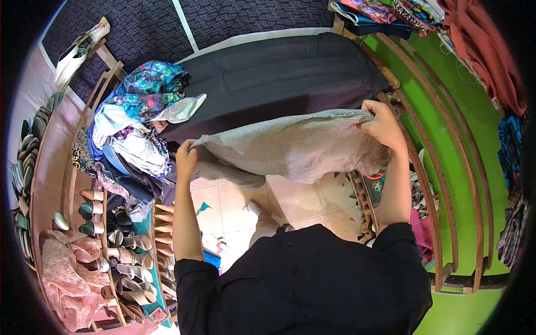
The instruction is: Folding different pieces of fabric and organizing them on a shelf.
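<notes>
I hold a grey finely checked cloth (296,146) stretched between both hands. My left hand (186,158) grips its left corner. Its upper right edge is pinched in my right hand (384,125). The cloth sags in the middle and hangs in front of a large black fabric (279,72) spread over a surface beyond it. My black sleeves and torso fill the lower middle of the view.
A heap of colourful clothes (139,117) lies on a wooden rack at left. Below it stand rows of shoes (120,245) and a pink lace cloth (70,273). A curved wooden shelf (441,184) with a green wall runs along the right. Folded fabrics (391,14) sit top right. Tiled floor (234,206) below.
</notes>
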Demonstrator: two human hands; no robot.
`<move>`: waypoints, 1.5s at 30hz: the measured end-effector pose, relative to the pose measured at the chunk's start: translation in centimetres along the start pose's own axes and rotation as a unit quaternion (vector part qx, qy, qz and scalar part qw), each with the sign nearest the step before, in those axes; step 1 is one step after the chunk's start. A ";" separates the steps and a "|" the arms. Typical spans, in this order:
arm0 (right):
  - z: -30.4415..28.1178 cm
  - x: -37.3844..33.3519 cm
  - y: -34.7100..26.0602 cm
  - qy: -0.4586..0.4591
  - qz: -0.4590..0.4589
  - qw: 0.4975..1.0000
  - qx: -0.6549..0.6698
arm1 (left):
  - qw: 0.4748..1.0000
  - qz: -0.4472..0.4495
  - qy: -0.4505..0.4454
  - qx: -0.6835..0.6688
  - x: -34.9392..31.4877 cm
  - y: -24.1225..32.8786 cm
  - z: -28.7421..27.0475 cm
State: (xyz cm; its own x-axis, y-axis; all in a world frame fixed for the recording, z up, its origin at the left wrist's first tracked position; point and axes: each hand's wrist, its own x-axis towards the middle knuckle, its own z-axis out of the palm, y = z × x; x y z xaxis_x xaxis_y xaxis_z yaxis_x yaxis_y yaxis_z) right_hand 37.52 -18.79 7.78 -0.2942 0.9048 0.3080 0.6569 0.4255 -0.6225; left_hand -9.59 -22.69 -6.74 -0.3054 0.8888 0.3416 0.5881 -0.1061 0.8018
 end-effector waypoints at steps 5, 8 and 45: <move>-0.4 0.6 1.5 -0.050 0.060 0.990 0.114 | 0.999 0.008 -0.017 0.048 0.4 0.8 -1.2; -0.1 0.7 2.2 -0.064 0.045 0.984 0.163 | 0.996 0.051 0.002 0.074 0.6 -1.0 -1.7; 0.1 25.1 -7.1 0.170 -0.153 0.961 -0.153 | 0.918 0.215 -0.230 -0.239 21.2 12.7 9.3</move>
State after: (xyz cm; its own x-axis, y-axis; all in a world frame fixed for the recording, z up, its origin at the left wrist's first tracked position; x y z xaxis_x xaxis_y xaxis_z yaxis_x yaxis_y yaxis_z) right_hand 25.37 0.87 19.83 -0.2954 0.6575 0.6931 0.7644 0.5979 -0.2414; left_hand -1.63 -1.05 6.11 0.2919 0.8013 0.5222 0.1497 -0.5776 0.8025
